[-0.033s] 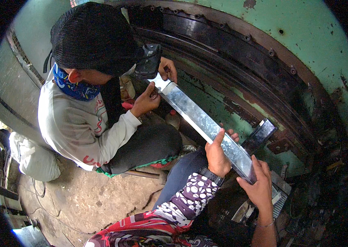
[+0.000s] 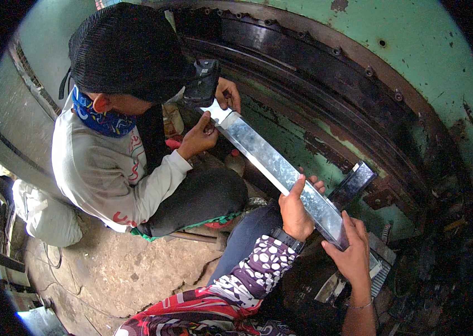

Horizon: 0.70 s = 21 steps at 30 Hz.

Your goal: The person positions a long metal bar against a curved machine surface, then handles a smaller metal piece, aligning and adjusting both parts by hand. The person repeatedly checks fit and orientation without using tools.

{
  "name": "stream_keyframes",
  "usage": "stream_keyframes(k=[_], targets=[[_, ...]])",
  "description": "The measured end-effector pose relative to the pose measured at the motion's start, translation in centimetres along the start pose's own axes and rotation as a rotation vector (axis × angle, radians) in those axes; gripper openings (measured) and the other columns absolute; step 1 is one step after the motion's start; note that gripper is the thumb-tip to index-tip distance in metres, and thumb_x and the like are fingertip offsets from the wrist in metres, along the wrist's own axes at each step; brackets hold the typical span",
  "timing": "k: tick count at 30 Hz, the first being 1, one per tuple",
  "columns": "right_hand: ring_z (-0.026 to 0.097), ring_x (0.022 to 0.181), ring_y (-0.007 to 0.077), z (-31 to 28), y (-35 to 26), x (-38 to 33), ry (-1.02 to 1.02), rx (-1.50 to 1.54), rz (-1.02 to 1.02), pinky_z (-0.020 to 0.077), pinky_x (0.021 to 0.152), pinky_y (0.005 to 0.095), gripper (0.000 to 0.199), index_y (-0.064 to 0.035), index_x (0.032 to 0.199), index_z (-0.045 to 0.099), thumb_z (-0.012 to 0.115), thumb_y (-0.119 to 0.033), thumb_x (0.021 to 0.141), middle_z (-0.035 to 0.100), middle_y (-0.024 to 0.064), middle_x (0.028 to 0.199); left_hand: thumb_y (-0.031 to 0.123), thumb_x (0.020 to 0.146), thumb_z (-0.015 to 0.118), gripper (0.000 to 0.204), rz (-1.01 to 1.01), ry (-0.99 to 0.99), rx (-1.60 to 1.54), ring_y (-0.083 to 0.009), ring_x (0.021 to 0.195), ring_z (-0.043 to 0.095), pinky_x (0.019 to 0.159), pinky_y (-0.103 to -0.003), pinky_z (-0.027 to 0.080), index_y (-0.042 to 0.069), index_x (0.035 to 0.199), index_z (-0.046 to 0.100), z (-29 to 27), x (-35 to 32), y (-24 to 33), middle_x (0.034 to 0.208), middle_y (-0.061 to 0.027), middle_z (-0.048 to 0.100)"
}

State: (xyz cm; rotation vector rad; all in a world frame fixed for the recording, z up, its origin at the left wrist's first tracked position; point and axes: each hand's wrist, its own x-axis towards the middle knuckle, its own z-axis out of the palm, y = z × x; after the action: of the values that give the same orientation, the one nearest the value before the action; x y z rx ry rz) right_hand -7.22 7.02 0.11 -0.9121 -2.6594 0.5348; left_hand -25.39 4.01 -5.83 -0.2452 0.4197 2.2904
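Note:
A long, shiny sheet-metal channel (image 2: 267, 157) slants from the co-worker at upper left down to my hands at lower right. My left hand (image 2: 297, 213) grips it partway along, thumb on top and fingertips showing past the far edge. My right hand (image 2: 351, 249) holds its near end, with the thumb and fingers on opposite sides. At the other end, the co-worker's hands, one lower (image 2: 198, 137) and one upper (image 2: 228, 94), hold the channel around a bright piece of metal (image 2: 217, 111). What lies under my fingers is hidden.
A co-worker in a white long-sleeved shirt (image 2: 93, 162) sits close on the left. Beyond the channel curves a large dark metal ring (image 2: 303, 61) on a green housing (image 2: 415, 33). A second metal piece (image 2: 354, 182) leans there. A white sack (image 2: 46, 213) stands at far left.

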Motion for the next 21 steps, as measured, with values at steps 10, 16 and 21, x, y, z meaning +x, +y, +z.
stream_keyframes(k=[10,16,21], targets=[[0.055,0.122,0.0442,-0.4,-0.7,0.4,-0.001,-0.025,0.018,0.0445,0.105,0.0521,0.095,-0.0068,0.155,0.046,0.090,-0.024,0.072,0.055,0.0237,0.134,0.022,0.103,0.063,0.028,0.006,-0.023,-0.020,-0.0309,0.098,0.070,0.091,-0.045,0.058,0.000,0.118,0.056,0.4,0.3,0.1,0.107,-0.0159,0.069],[0.059,0.116,0.0362,-0.3,-1.1,0.4,0.058,-0.023,-0.003,0.0454,0.100,0.0468,0.092,-0.0031,0.149,0.052,0.091,-0.017,0.067,0.059,0.0178,0.128,0.022,0.103,0.063,0.027,0.011,-0.028,-0.019,-0.0309,0.098,0.070,0.091,-0.045,0.058,0.001,0.117,0.055,0.6,0.1,0.2,0.108,-0.0162,0.069],[0.056,0.120,0.0431,-0.3,-0.4,0.4,-0.003,0.002,-0.001,0.0452,0.104,0.0513,0.094,-0.0056,0.154,0.046,0.089,-0.023,0.072,0.056,0.0226,0.132,0.022,0.103,0.063,0.026,0.027,-0.024,-0.009,-0.0312,0.099,0.070,0.091,-0.046,0.058,0.001,0.117,0.055,0.5,0.0,0.3,0.108,-0.0165,0.069]])
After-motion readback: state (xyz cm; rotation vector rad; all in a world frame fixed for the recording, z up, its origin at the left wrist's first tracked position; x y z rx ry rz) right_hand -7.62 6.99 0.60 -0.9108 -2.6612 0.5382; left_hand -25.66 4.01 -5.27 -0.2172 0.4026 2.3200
